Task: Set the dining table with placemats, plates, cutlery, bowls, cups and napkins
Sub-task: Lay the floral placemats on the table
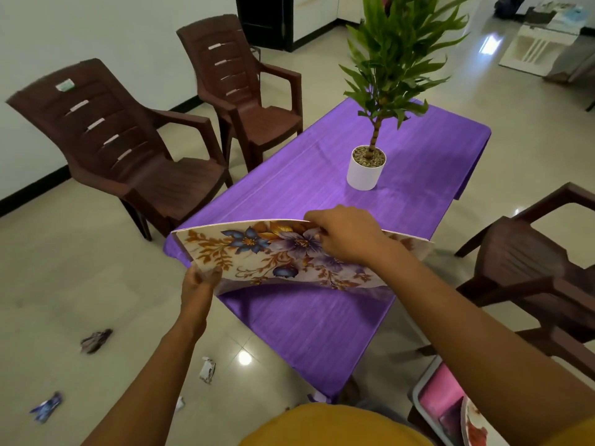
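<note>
On the pale tiled floor (pixel 80 268) in the middle of the room stands the table (pixel 322 333), draped in a purple cloth that hangs over its edges. Three brown plastic armchairs ring it: two on the left side (pixel 128 149) (pixel 244 91), one on the right (pixel 541 268). A potted plant (pixel 367 169) in a white pot sits on the far half of the table, its green leaves reaching high. Over the near half, a floral placemat (pixel 257 252) is held tilted up off the cloth, curved slightly. The left hand (pixel 198 284) pinches its lower left corner; the right hand (pixel 347 235) is closed over its upper edge near the middle. Down by the person's right side, a tray (pixel 431 397) shows something pink. Small crumpled wrappers (pixel 96 340) lie scattered on the floor at left.
</note>
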Demonstrator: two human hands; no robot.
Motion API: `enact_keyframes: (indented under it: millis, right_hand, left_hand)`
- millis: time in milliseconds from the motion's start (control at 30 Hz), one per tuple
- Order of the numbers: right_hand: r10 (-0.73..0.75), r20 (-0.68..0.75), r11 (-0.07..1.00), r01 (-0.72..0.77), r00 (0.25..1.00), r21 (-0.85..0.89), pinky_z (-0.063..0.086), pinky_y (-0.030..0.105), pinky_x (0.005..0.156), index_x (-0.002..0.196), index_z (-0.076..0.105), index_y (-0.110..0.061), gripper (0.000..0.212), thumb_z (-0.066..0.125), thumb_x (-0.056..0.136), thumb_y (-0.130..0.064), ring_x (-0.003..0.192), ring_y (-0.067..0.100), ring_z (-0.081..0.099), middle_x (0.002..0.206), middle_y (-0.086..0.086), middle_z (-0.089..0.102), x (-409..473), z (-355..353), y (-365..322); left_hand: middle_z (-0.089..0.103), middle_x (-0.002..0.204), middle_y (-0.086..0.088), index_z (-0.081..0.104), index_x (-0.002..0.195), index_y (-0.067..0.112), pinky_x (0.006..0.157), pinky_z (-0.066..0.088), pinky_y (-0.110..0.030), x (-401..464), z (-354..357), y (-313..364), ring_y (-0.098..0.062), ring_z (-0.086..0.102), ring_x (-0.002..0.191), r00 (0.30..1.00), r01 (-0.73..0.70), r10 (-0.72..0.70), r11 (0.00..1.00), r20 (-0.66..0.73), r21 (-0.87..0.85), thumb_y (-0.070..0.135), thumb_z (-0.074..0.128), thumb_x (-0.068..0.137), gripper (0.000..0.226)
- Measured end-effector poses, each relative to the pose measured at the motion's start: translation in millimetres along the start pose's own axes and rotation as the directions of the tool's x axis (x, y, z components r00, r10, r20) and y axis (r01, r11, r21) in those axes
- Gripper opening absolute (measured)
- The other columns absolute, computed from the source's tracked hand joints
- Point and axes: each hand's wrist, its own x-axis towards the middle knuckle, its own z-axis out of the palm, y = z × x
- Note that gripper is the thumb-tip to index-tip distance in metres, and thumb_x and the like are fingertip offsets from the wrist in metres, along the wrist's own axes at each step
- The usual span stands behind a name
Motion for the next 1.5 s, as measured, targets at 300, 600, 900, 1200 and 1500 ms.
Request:
enact_keyframes:
  millis: [300, 600, 900, 1200, 1500]
  right_hand:
    - [0.158, -0.117, 0.835, -0.069, 0.980, 0.546, 0.046, 0.033, 0.064, 0.093, 0.065, -0.028, 0.006, 0.068, 0.089, -0.025, 0.069, 0.013, 0.055, 0.071, -0.010, 0.060, 14, -25, 45]
    - [0.290, 0.019, 0.121, -0.056, 0.957, 0.991, 0.055, 0.061, 0.088, 0.103, 0.076, -0.018, 0.022, 0.071, 0.090, -0.001, 0.091, 0.033, 0.067, 0.099, 0.016, 0.074, 14, -29, 80]
    - [0.567, 0.202, -0.160, -0.135, 0.798, 0.978, 0.058, 0.040, 0.068, 0.108, 0.066, -0.010, 0.032, 0.082, 0.082, -0.020, 0.070, 0.025, 0.067, 0.090, 0.017, 0.074, 7, 34, 96]
    - [0.563, 0.425, -0.435, -0.183, 0.709, 0.882, 0.057, 0.031, 0.053, 0.114, 0.066, 0.012, 0.029, 0.072, 0.087, 0.003, 0.056, 0.025, 0.063, 0.075, 0.018, 0.069, -3, 70, 116]
    - [0.549, 0.450, -0.481, -0.174, 0.704, 0.859, 0.054, 0.031, 0.049, 0.113, 0.066, 0.011, 0.025, 0.067, 0.088, 0.005, 0.052, 0.021, 0.063, 0.072, 0.015, 0.067, -16, 82, 128]
  left_hand:
    - [0.053, 0.147, -0.010, 0.040, 0.154, 0.010, 0.110, 0.044, -0.041, -7, 20, 2, -0.028, 0.057, 0.128, 0.951, 0.259, -0.286, 0.946, -0.121, -0.196, 0.051, 0.070, 0.094, 0.079]
    - [0.074, 0.128, -0.008, 0.061, 0.135, 0.022, 0.088, 0.063, -0.045, -30, 66, 74, -0.030, 0.073, 0.112, 0.963, 0.170, -0.069, 0.906, 0.261, -0.388, 0.042, 0.041, 0.109, 0.038]
    - [0.076, 0.119, 0.001, 0.061, 0.134, 0.030, 0.084, 0.064, -0.045, -28, 79, 99, -0.022, 0.076, 0.104, 0.998, -0.012, 0.027, 0.971, 0.059, -0.240, 0.029, 0.049, 0.110, 0.027]
    - [0.076, 0.114, 0.006, 0.061, 0.132, 0.030, 0.073, 0.064, -0.032, -31, 85, 87, -0.017, 0.076, 0.098, 0.999, 0.003, 0.003, 0.989, 0.042, -0.150, 0.033, 0.046, 0.111, 0.026]
    - [0.074, 0.121, 0.004, 0.061, 0.132, 0.031, 0.083, 0.064, -0.039, -41, 91, 84, -0.021, 0.074, 0.107, 1.000, -0.007, 0.011, 0.992, 0.029, -0.125, 0.035, 0.049, 0.108, 0.027]
